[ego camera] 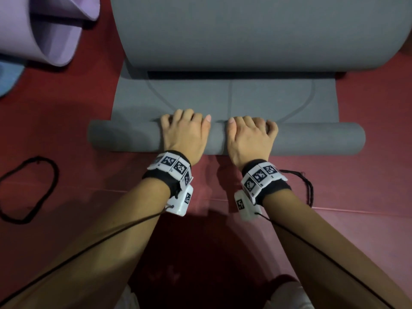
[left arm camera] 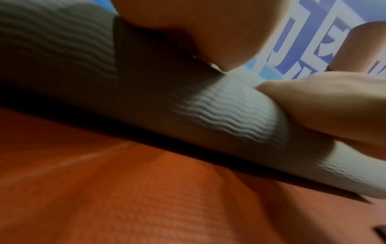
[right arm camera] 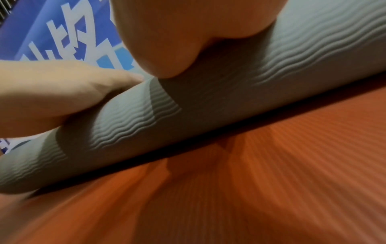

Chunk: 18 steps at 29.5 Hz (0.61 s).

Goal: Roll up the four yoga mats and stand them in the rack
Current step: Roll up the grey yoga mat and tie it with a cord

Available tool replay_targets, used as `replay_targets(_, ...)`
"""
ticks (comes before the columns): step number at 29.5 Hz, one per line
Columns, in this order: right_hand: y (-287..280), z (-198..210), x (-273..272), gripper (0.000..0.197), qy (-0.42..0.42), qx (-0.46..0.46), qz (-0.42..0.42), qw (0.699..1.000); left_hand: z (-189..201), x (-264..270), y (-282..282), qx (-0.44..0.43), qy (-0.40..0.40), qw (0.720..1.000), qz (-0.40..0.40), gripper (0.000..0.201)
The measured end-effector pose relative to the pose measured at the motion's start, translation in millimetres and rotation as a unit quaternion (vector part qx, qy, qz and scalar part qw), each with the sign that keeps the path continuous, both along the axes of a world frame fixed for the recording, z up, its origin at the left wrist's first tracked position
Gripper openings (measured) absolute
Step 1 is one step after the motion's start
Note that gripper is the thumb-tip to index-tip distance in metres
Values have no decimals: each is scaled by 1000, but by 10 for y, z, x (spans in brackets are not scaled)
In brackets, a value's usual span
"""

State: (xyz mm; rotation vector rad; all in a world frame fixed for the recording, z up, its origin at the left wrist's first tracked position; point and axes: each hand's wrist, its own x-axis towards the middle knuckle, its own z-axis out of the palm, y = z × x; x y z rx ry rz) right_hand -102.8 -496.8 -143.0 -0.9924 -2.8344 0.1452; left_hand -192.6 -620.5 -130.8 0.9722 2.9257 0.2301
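Grey yoga mat [ego camera: 225,101] part-rolled on the red floor [ego camera: 367,175], both hands on the roll.
Left hand [ego camera: 185,132] and right hand [ego camera: 249,134] sit near together mid-roll, fingers curled over its far side. With both ends unheld, the roll may skew into a cone or spring loose, and the far curled-up part [ego camera: 223,32] could flop onto it; a purple mat [ego camera: 44,36] lies far left.

Your left hand [ego camera: 184,132] and right hand [ego camera: 250,137] rest side by side atop the rolled end of the yoga mat [ego camera: 223,101], which lies on the floor mat [ego camera: 367,186]. Left of the yoga mat sits a second, loosely curled mat [ego camera: 33,30]; nearer you, left, a cord loop [ego camera: 29,188].
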Motion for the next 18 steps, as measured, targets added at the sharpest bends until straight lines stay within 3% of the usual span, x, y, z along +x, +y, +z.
replay_targets(5,146,104,-268,54,-60,-28,-9,998,-99,77,30,15,46,999,11,52)
replay_targets(12,52,-76,8,43,75,-5,34,997,27,-189,244,-41,-22,999,24,55)
replay_targets(15,73,-95,-41,43,73,1,33,997,7,-250,266,-38,-26,999,9,61)
replay_targets(18,171,-27,-220,45,31,3,24,999,-25,-290,204,22,-27,999,-32,70)
